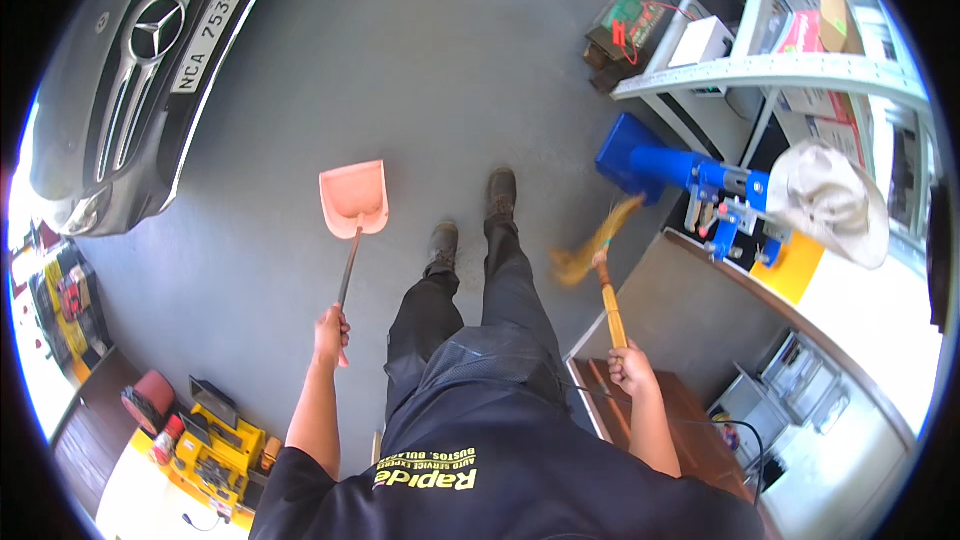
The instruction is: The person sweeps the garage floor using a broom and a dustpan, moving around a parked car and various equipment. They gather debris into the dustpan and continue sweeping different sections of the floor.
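Observation:
My left hand (331, 334) is closed round the handle of a long-handled dustpan. The dustpan's pink pan (350, 192) points forward over the grey floor, left of my boots; whether it touches the floor I cannot tell. In my right hand (630, 368) is a soft broom, gripped by its yellow woven handle (612, 308). Its straw bristles (590, 248) are tilted up and left, smeared by motion, near the foot of a blue stand.
A dark car's front (150, 80) takes up the upper left. At right stand the blue metal stand (650, 158), a grey shelf frame (770, 70) with boxes, and a pale hat (828, 202). A battery-like unit with red clamps (625, 35) lies beside the shelf. Yellow equipment (215, 450) sits lower left.

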Motion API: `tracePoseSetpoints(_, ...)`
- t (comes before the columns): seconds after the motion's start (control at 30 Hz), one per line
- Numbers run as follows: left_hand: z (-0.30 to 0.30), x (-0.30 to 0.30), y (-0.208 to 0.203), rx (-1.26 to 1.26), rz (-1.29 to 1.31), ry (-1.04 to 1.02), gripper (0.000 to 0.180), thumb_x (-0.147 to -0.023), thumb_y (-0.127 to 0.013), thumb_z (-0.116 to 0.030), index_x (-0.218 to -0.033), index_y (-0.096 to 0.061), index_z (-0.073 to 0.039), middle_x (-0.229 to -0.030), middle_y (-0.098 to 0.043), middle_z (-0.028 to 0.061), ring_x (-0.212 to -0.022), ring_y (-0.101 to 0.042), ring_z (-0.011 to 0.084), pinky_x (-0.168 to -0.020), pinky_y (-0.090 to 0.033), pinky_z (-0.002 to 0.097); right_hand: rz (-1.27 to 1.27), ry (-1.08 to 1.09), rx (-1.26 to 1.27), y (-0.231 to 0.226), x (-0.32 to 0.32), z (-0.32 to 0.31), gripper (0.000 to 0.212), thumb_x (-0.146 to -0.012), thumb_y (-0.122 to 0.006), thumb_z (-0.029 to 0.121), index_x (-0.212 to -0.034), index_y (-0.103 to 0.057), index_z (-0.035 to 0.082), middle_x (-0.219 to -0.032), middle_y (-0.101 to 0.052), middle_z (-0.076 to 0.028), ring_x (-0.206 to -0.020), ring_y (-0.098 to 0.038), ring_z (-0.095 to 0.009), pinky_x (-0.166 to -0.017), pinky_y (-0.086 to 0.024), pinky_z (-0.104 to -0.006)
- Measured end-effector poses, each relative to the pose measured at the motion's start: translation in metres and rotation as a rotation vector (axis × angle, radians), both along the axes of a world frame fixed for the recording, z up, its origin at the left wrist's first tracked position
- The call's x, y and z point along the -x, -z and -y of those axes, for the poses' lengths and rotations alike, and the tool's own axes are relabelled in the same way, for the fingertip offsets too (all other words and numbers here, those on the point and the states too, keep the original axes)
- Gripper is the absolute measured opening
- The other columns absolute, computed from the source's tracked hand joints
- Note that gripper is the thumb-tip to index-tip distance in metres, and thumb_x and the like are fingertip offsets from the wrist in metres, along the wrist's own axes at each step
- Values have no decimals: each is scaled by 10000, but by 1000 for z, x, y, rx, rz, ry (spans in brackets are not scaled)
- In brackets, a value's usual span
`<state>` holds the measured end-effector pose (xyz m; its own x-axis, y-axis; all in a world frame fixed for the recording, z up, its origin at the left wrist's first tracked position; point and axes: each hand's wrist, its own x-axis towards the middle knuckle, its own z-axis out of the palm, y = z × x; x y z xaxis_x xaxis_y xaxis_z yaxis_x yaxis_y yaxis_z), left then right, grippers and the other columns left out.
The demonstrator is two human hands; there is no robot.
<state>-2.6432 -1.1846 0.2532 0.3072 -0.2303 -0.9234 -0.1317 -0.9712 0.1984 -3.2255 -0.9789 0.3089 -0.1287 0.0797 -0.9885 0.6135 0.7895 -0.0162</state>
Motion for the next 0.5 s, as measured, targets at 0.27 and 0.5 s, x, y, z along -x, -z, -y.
tracePoseSetpoints(0.27, -20, 90, 2, -9, 54, -345, 362, -987, -507, -454, -795, -463, -150, -639, -417, -14, -465, -323, 87, -430, -261, 263, 128, -276, 100, 178, 74, 269, 130, -916, -573, 129, -799, -519, 137, -591, -486, 34, -425, -439, -96, -368, -331, -249)
tracePoseSetpoints(0.5, -71, 155, 2, 77, -27, -647, 373, -974, -546, -496, -814, -478, -166, -649, -416, -18, -505, -346, 103, -459, -282, 265, 364, -17, 427, 230, 84, 535, 154, -918, -587, 120, -843, -457, 83, -674, -467, 28, -474, -406, -23, -405, -326, -186)
